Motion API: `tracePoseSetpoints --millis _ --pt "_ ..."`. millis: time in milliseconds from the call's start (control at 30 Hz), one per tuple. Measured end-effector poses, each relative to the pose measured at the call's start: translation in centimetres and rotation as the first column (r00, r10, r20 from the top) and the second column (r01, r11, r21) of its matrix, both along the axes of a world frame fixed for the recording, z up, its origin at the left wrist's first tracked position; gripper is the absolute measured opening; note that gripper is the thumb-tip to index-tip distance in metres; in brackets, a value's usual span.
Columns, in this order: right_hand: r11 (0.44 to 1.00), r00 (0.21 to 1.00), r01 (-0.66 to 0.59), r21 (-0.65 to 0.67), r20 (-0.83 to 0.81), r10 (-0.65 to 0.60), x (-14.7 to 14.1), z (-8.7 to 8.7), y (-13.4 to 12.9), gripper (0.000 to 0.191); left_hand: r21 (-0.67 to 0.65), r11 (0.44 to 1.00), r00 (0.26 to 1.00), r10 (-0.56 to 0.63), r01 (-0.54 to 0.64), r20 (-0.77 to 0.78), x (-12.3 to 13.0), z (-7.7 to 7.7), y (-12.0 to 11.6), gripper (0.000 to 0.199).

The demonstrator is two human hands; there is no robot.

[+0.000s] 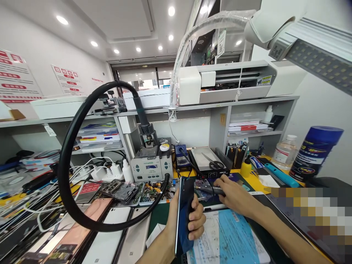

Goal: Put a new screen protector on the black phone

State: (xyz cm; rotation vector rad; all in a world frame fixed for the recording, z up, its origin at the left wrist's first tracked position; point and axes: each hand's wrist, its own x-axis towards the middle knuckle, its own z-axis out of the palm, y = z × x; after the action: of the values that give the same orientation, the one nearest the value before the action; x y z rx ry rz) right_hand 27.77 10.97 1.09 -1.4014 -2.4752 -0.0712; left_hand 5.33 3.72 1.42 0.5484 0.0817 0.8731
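Observation:
My left hand is wrapped round a dark blue smartphone, which stands nearly upright with its edge towards me. Further back, my right hand has its fingers on a slim grey-handled tool; its tip is too small to make out. Below the two hands lies a blue and white printed packet on a dark green mat. A tray of small electronic parts sits just behind the phone.
A thick black hose loops from the hot-air station across the left side. Scissors rest on a flat heating plate. Stacked phone shells fill the left; a blue spray can and a bottle stand right.

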Motion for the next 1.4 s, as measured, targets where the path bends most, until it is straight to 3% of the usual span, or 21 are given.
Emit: tracePoseSetpoints --millis 267,367,433,467,533,600,667,733,900,1033,1133,1300,1400 --pt "0.993 0.962 0.091 0.070 -0.266 -0.070 1.3 0.9 -0.3 0.025 0.027 0.999 0.998 -0.048 0.047 0.030 -0.3 0.2 0.2 0.065" --pt "0.985 0.889 0.159 0.073 -0.444 -0.111 1.7 2.7 -1.2 0.039 -0.010 0.996 0.995 -0.093 0.093 0.023 -0.4 0.7 -0.1 0.068" --pt "0.991 0.808 0.131 -0.017 -0.578 -0.117 1.7 4.1 -2.5 0.055 -0.052 0.991 0.992 -0.119 0.121 0.027 -0.4 1.1 -0.4 0.072" --pt "0.984 0.656 0.008 -0.180 -0.742 -0.141 1.6 4.9 -3.2 0.061 -0.070 0.989 0.991 -0.131 0.132 0.028 -0.4 1.3 -0.5 0.074" --pt "0.875 0.386 -0.308 -0.373 -0.890 -0.243 1.5 6.1 -4.7 0.066 -0.091 0.984 0.988 -0.153 0.154 0.028 -0.4 1.4 -0.5 0.077" --pt "0.741 0.257 -0.521 -0.425 -0.905 -0.338 1.5 7.0 -5.9 0.062 -0.084 0.981 0.984 -0.174 0.177 0.035 -0.5 1.3 -0.5 0.079" --pt "0.640 0.184 -0.639 -0.427 -0.893 -0.411 1.6 7.4 -6.5 0.056 -0.059 0.981 0.982 -0.184 0.186 0.045 -0.5 1.0 -0.3 0.080" --pt "0.594 0.115 -0.696 -0.403 -0.879 -0.462 1.6 7.5 -6.6 0.052 -0.053 0.988 0.988 -0.145 0.148 0.062 -0.4 0.8 -0.2 0.080" --pt "0.567 -0.010 -0.747 -0.348 -0.847 -0.532 1.5 7.5 -6.0 0.066 -0.159 0.985 0.997 0.073 -0.065 0.041 -0.2 1.3 -0.2 0.073" --pt "0.539 -0.037 -0.793 -0.283 -0.861 -0.508 1.5 7.2 -5.6 0.036 -0.241 0.960 0.989 0.127 -0.140 -0.072 -0.4 1.9 -0.2 0.071" --pt "0.570 -0.015 -0.772 -0.280 -0.889 -0.457 1.2 6.7 -5.7 0.037 -0.260 0.955 0.987 0.121 -0.145 -0.107 -0.4 1.8 -0.1 0.070" --pt "0.762 -0.006 -0.624 -0.173 -0.974 -0.226 -0.6 6.8 -7.3 0.020 -0.284 0.928 0.965 0.198 -0.241 -0.171 0.2 1.3 0.0 0.069" --pt "0.793 0.043 -0.598 -0.114 -0.993 -0.111 -2.2 7.4 -8.2 0.019 -0.278 0.921 0.952 0.215 -0.272 -0.217 0.5 1.1 0.0 0.069"
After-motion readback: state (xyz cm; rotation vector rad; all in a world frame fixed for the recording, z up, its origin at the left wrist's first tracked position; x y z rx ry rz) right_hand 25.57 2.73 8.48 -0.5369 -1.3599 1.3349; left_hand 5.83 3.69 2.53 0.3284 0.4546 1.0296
